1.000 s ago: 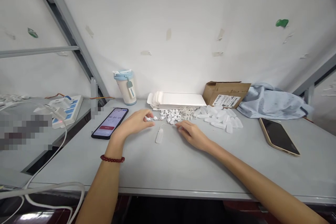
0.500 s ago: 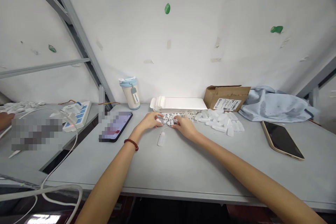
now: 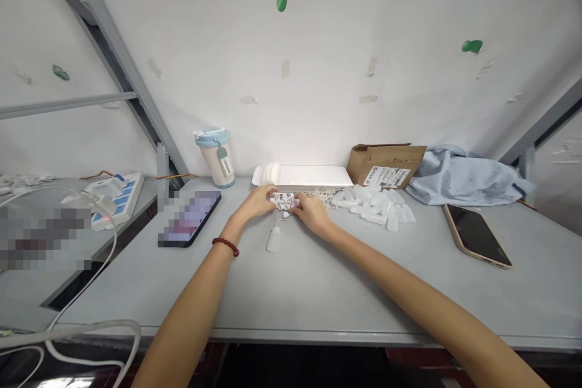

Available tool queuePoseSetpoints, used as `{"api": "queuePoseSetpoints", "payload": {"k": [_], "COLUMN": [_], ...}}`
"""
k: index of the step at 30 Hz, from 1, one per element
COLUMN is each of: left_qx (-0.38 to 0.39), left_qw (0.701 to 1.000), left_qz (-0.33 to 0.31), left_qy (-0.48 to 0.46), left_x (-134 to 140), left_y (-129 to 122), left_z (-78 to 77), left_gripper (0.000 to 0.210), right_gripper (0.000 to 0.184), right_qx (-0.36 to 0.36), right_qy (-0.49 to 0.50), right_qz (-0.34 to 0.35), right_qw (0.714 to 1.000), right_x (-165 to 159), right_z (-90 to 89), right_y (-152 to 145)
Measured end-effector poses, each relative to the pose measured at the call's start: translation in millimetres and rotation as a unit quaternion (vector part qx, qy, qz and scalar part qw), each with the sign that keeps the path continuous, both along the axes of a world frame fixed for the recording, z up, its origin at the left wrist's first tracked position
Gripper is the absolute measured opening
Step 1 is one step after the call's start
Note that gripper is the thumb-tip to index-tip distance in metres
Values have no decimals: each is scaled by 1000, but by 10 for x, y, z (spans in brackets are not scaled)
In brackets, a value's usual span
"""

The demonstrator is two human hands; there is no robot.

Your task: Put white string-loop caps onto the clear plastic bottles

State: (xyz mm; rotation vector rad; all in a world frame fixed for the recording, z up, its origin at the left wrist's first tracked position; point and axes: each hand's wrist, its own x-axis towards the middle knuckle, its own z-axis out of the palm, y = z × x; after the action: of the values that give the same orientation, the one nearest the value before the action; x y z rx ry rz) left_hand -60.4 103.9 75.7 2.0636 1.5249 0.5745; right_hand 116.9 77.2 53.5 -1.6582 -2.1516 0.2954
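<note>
A small heap of white pieces with dark markings (image 3: 285,200) lies on the grey table between my two hands. My left hand (image 3: 259,203) curves around the heap's left side, thumb and fingers apart. From the right, my right hand (image 3: 313,214) touches the heap with bent fingers, its thumb apart from them. Neither hand visibly lifts a piece. Just in front lies a translucent white tag-like sleeve (image 3: 273,239), with a thin cord running up to a white piece at the heap's near edge. Pale cords (image 3: 325,196) and a pile of translucent sleeves (image 3: 382,203) lie right of my right hand.
Behind the heap sits a shallow white box (image 3: 313,176), beside an open cardboard box (image 3: 386,167) and a blue cloth (image 3: 464,176). A tumbler (image 3: 216,160) and a phone (image 3: 191,218) are at left, another phone (image 3: 477,235) at right. A power strip (image 3: 120,200) stands farther left.
My hands have drawn in around the heap, which looks more compact. The whole view has shifted slightly, so everything sits a little more to the left.
</note>
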Motion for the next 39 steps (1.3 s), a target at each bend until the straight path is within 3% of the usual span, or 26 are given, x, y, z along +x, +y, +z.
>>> {"api": "queuePoseSetpoints", "payload": {"k": [5, 11, 18, 24, 27, 30, 39], "left_qx": [25, 44, 62, 86, 108, 133, 139], "left_qw": [998, 994, 993, 993, 992, 989, 983], "left_qz": [-29, -48, -36, -10, 24, 52, -56], "left_qy": [39, 85, 98, 75, 53, 43, 108], "left_x": [29, 165, 202, 246, 255, 264, 376], "left_y": [-105, -161, -165, -135, -121, -131, -257], "left_z": [62, 40, -3, -60, -54, -26, -80], "left_gripper": [46, 19, 18, 17, 20, 29, 21], "right_gripper": [30, 29, 23, 21, 25, 17, 13], "right_qx": [5, 27, 46, -19, -29, -28, -13], "right_qy": [27, 64, 105, 97, 64, 30, -23], "right_qz": [-8, -4, -22, 51, 75, 84, 101], "right_qw": [1000, 998, 993, 994, 995, 996, 995], "right_x": [-1, 53, 256, 375, 355, 324, 304], "right_z": [-37, -30, 59, 169, 147, 96, 24], "right_y": [-2, 2, 30, -3, -13, -8, 5]}}
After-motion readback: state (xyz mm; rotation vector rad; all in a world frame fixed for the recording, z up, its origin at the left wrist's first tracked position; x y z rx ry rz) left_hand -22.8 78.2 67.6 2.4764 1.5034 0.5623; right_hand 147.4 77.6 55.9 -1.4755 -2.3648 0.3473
